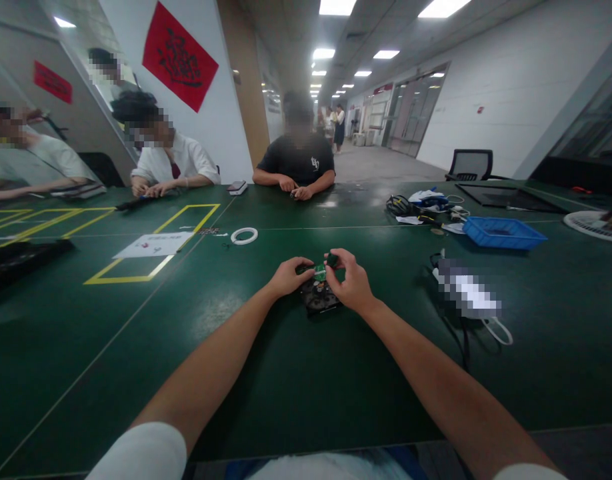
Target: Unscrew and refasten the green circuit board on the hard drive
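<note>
A black open device housing (317, 300) lies on the green table in front of me. Over its far part is a small green circuit board (320, 272) with a pale strip across it. My left hand (290, 276) comes in from the left, its thumb and fingers closed on the board's left edge. On the other side, my right hand (352, 283) pinches a small dark green piece (332, 259) between thumb and fingertips, close above the board's right side. What kind of piece it is, I cannot make out. Fingers partly cover the board and the housing's far edge.
A white ring (244, 236) and a paper sheet (153, 245) lie to the left. At right are a blurred-out device with a cable (497, 331), a blue tray (505, 233) and tangled cables (400, 205). A person in black (299, 157) sits opposite, hands on the table.
</note>
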`<state>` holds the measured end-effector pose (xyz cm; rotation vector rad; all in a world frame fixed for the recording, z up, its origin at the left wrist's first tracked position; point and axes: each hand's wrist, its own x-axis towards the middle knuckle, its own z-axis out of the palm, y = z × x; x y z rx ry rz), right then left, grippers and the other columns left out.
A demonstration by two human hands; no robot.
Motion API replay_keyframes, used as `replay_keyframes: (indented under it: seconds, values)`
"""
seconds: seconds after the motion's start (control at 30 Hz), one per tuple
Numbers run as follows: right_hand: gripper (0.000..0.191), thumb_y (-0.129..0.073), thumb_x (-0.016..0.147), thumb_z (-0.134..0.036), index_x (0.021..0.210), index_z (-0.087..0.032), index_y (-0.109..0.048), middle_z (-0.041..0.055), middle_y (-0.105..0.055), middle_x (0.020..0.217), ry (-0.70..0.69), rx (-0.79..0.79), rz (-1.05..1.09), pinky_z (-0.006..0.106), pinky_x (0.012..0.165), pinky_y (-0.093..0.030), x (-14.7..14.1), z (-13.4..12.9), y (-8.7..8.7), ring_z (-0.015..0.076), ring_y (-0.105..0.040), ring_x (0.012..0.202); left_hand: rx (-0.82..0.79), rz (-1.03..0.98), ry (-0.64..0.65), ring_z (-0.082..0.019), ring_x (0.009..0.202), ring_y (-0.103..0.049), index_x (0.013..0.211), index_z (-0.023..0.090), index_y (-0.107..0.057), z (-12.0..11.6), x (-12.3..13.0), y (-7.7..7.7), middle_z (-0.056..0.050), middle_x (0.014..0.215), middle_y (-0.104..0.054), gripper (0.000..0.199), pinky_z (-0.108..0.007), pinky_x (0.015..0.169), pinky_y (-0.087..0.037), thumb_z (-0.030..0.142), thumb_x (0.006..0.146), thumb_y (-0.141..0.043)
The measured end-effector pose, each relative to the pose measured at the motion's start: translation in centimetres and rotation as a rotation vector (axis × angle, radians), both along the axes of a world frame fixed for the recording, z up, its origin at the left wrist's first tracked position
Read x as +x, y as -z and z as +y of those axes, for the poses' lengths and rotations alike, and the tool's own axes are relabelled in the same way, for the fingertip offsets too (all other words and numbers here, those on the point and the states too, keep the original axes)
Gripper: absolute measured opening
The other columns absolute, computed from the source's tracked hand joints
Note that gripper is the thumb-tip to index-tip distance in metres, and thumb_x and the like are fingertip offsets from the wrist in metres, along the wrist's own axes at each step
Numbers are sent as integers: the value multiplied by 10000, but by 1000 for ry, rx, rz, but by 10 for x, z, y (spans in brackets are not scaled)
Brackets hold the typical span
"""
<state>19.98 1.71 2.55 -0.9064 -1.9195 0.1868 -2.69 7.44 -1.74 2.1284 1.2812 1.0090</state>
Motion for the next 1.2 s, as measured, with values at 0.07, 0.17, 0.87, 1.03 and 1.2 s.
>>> replay_keyframes:
  seconds: [0.07, 0.17, 0.87, 1.03, 1.2]
  values:
    - [477, -551, 969, -332, 1414, -256, -394, 101, -644, 1288, 17, 8, 3, 407, 953, -573, 0, 1, 0, 224, -710, 1009, -1, 2, -2, -233, 1026, -680, 1128, 218, -722, 0, 0, 0, -60, 1116, -732, 347, -379, 955, -533, 431, 856, -691]
    - [458, -583, 957, -370, 1377, -253, -444, 100, -652, 1229, 79, 51, 1, 417, 926, -579, 2, 2, 1, 228, -705, 960, 8, 5, -2, -231, 1022, -682, 1135, 218, -722, 1, 0, 1, -60, 1114, -731, 355, -377, 953, -534, 443, 864, -684]
    - [558, -644, 926, -452, 1387, -229, -421, 117, -642, 1179, 223, 118, 197, 428, 807, -627, 2, 8, 13, 217, -688, 836, 36, 24, 14, -230, 1055, -671, 1145, 215, -712, 0, -2, 0, -56, 1134, -726, 345, -389, 993, -517, 431, 881, -659]
    - [600, -549, 963, -452, 1473, -211, -345, 181, -564, 1342, 243, 41, 223, 484, 919, -586, 4, 0, 2, 272, -677, 1004, 22, 3, 13, -237, 1065, -668, 1153, 225, -713, -1, -2, -1, -59, 1147, -724, 348, -393, 995, -514, 444, 890, -644]
    - [568, -473, 970, -368, 1499, -205, -344, 174, -577, 1342, 277, -2, 153, 527, 1020, -514, 15, 0, -11, 309, -621, 1165, -13, -44, -46, -226, 1007, -678, 1118, 234, -724, -1, 0, -2, -43, 1088, -736, 318, -369, 953, -527, 448, 920, -597]
